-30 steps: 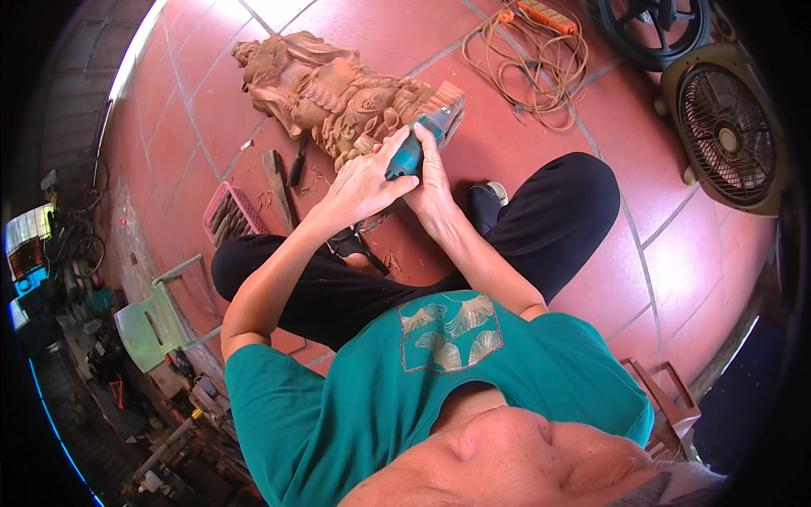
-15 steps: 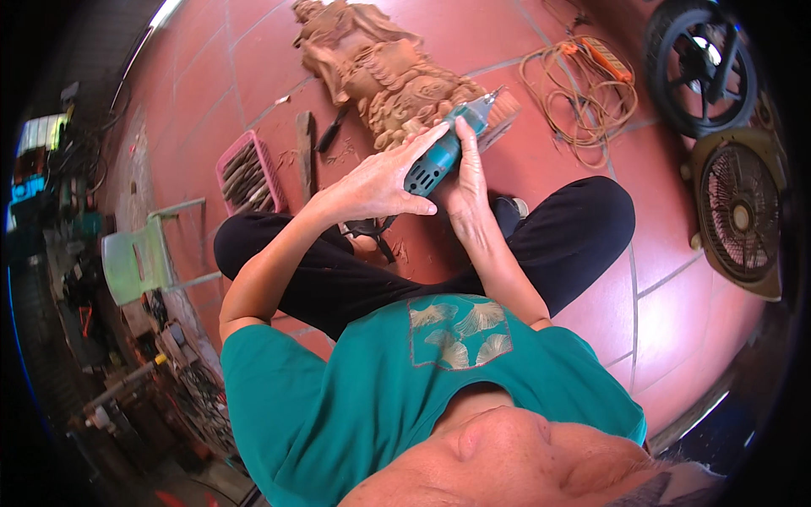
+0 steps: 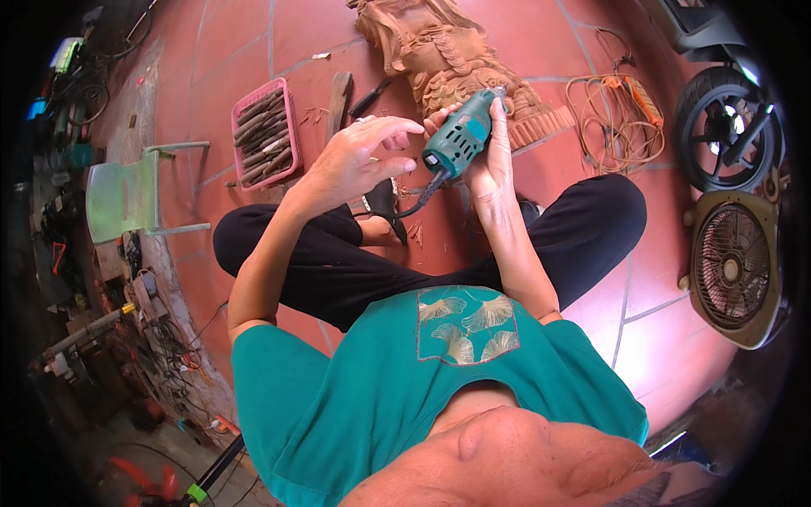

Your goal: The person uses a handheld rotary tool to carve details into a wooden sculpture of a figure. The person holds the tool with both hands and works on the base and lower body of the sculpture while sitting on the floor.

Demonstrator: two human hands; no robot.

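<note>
A teal handheld power tool (image 3: 460, 139) with vent slots and a black cord lies in my right hand (image 3: 488, 173), whose fingers wrap round its body. Its metal tip points away from me, toward a carved wooden figure (image 3: 452, 63) lying on the floor. To the left of the tool's rear end my left hand (image 3: 365, 160) hovers, fingers apart and curved, holding nothing. The black cord (image 3: 420, 203) runs from the tool's rear down toward my crossed legs.
A pink basket (image 3: 294, 139) of carving tools stands at the left, with a wooden bar (image 3: 339, 100) and a dark-handled tool (image 3: 369, 99) near it. An orange power strip (image 3: 646, 106) with coiled cord, a fan (image 3: 733, 269), a wheel (image 3: 688, 135) and a green chair (image 3: 114, 198) surround me.
My left hand has come off the power tool and moved left. The tool has turned in my right hand, its rear end now showing. The whole view has shifted a little.
</note>
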